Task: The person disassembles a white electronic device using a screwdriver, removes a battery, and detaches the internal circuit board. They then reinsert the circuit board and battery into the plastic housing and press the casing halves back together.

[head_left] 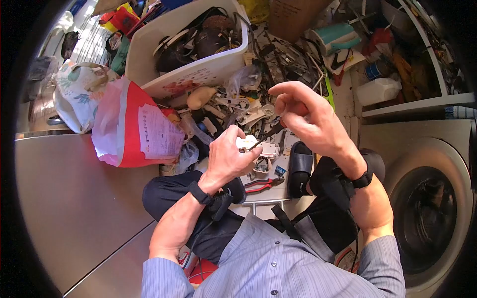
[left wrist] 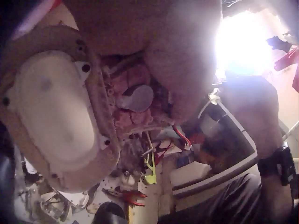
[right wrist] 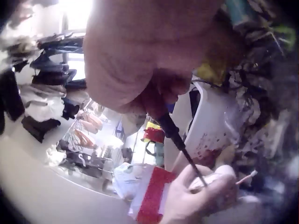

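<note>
My left hand (head_left: 226, 156) holds a small white plastic housing (head_left: 246, 143), mostly covered by the fingers in the head view. In the left wrist view the housing (left wrist: 56, 107) shows a raised oval face with screw holes around it. Beside that face sits a silvery round part (left wrist: 138, 98), and a red wire (left wrist: 182, 134) ends in a white plug. My right hand (head_left: 315, 121) grips a dark screwdriver (head_left: 271, 131); its shaft (right wrist: 190, 161) slants down to the housing at the left hand. The exact spot its tip meets is hidden.
Red-handled pliers (head_left: 263, 185) and an opened white case (head_left: 268, 150) lie on the floor among loose parts. A white bin (head_left: 198, 74) of cables stands beyond. To the left is a red-and-white bag (head_left: 134, 126); at right, a front-loading washing machine (head_left: 432, 208).
</note>
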The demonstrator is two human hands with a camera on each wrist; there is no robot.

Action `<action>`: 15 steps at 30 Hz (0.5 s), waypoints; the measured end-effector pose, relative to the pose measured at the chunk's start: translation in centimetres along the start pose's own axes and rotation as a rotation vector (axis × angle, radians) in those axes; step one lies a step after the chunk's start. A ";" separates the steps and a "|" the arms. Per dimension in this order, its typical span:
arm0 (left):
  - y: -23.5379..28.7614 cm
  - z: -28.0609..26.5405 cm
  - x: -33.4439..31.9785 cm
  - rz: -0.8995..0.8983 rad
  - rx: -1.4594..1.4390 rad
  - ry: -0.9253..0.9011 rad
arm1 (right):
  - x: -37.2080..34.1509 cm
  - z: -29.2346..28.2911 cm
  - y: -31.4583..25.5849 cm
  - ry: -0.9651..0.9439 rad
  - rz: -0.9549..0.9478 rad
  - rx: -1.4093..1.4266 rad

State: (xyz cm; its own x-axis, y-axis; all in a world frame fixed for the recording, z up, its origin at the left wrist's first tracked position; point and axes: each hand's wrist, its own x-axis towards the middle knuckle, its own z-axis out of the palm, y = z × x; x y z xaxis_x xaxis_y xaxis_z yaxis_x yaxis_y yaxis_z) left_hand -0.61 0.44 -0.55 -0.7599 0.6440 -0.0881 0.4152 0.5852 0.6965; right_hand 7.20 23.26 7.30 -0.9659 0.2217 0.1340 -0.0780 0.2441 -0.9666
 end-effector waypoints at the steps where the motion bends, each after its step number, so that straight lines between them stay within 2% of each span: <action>1: 0.0 0.0 -0.1 -0.002 0.001 0.001 | 0.0 -0.1 -0.1 -0.030 0.042 0.129; 2: 0.1 -0.1 0.0 0.002 -0.005 0.001 | 0.0 -0.2 -0.1 -0.030 0.043 0.129; 4: 0.2 0.0 0.1 0.011 -0.013 0.003 | 0.4 -0.6 -0.1 -0.075 -0.010 -0.061; 5: 0.2 0.0 0.0 0.007 -0.003 -0.004 | 0.4 -0.8 -0.4 -0.070 -0.007 -0.321; 10: -0.1 0.1 0.0 0.007 0.019 -0.010 | 0.0 -0.7 -0.5 -0.062 0.148 -0.301; 12: 0.1 -0.1 -0.1 -0.012 -0.005 -0.041 | 0.0 -0.5 -0.1 -0.045 -0.082 -0.083; 13: 0.1 -0.1 -0.1 -0.011 -0.004 -0.044 | 0.0 -1.0 -0.3 -0.126 -0.025 -0.062; 14: 0.2 0.0 -0.1 -0.008 -0.005 -0.037 | 0.1 -1.3 -0.6 -0.123 -0.024 -0.062; 15: 0.3 0.1 -0.1 -0.007 -0.009 -0.028 | 0.3 -1.6 -1.1 -0.168 0.100 -0.154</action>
State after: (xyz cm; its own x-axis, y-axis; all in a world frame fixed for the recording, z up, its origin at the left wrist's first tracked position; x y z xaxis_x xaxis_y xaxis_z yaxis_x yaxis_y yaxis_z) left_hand -0.38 0.62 -0.39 -0.7481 0.6539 -0.1127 0.4059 0.5853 0.7019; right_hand 7.44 24.61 8.72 -0.9954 0.0955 -0.0114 0.0463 0.3722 -0.9270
